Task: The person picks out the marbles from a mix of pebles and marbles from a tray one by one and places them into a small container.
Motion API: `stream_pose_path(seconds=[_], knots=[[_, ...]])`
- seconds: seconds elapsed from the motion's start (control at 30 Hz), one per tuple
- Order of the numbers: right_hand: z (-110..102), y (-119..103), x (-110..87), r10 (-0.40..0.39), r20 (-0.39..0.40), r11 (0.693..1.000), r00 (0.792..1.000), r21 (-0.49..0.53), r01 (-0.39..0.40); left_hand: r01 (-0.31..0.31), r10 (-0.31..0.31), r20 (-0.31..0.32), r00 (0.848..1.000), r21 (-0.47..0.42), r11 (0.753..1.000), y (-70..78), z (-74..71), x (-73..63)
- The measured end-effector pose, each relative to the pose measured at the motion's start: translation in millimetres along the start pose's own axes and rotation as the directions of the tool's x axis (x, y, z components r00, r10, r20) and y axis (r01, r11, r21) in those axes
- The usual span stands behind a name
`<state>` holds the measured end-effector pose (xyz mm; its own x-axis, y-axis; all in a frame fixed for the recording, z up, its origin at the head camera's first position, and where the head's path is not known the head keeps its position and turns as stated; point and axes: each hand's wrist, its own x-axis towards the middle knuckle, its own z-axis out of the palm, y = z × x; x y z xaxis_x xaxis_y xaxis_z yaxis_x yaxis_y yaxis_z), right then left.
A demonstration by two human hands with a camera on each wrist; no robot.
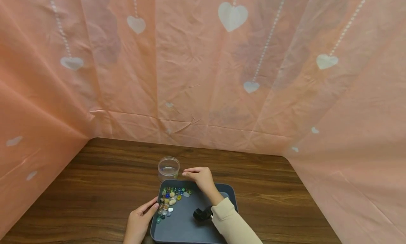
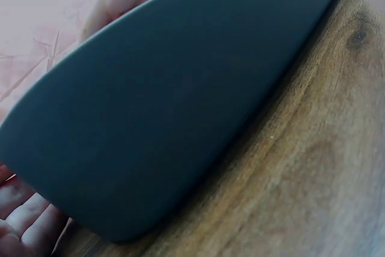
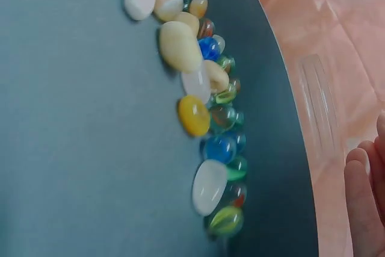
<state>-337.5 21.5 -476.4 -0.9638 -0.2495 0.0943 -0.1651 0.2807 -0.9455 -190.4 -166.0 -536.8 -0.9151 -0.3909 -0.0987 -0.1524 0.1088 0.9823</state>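
My left hand (image 1: 139, 217) is at the left side of a dark grey rectangular tray (image 1: 180, 233), its fingers and thumb touching the outer wall. In the left wrist view several fingertips (image 2: 27, 218) show beside the tray's rounded corner. My right hand (image 1: 201, 177) reaches over the far rim, thumb and forefinger almost straight with their tips close together beside a clear round jar (image 1: 168, 163). Nothing shows between those tips. Glass marbles (image 3: 219, 148) and smooth pebbles (image 3: 180, 46) lie clustered in the tray along its left and far sides.
The tray and jar stand on a dark wood-grain table (image 1: 104, 187). Small coloured spots show low in the jar. A black strapped device (image 1: 203, 214) is on the right wrist, above the tray. Pink cloth (image 1: 190, 78) with white hearts hangs around the table's far edge and sides.
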Motion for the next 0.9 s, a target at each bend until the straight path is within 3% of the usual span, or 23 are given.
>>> stream_pose_path(seconds=[0.17, 0.27, 0.47, 0.7, 0.9], knots=[[-12.4, 7.8, -10.5, 0.068, 0.018, 0.986, 0.997, 0.152, -0.07, -0.001, 0.001, -0.007, 1.0, 0.004, 1.0, 0.4, -0.2, 0.2], [-17.5, 12.5, -15.1, 0.094, 0.026, 0.98, 0.995, 0.174, -0.098, -0.005, 0.006, -0.008, 1.0, 0.016, 1.0, 0.5, -0.6, 0.2], [-20.9, 16.9, -25.6, 0.101, 0.041, 0.986, 0.994, 0.129, -0.106, -0.016, 0.016, -0.009, 1.0, 0.014, 1.0, 0.3, 0.3, 0.2], [-21.1, 20.1, -36.9, 0.09, 0.018, 0.996, 0.996, 0.0, -0.09, -0.006, 0.006, 0.0, 1.0, -0.012, 1.0, -0.2, 0.8, -0.2], [-17.6, 26.5, -39.3, 0.043, -0.001, 0.996, 0.999, -0.081, -0.043, -0.005, 0.005, -0.006, 1.0, 0.004, 1.0, 0.4, 0.6, -0.6]])
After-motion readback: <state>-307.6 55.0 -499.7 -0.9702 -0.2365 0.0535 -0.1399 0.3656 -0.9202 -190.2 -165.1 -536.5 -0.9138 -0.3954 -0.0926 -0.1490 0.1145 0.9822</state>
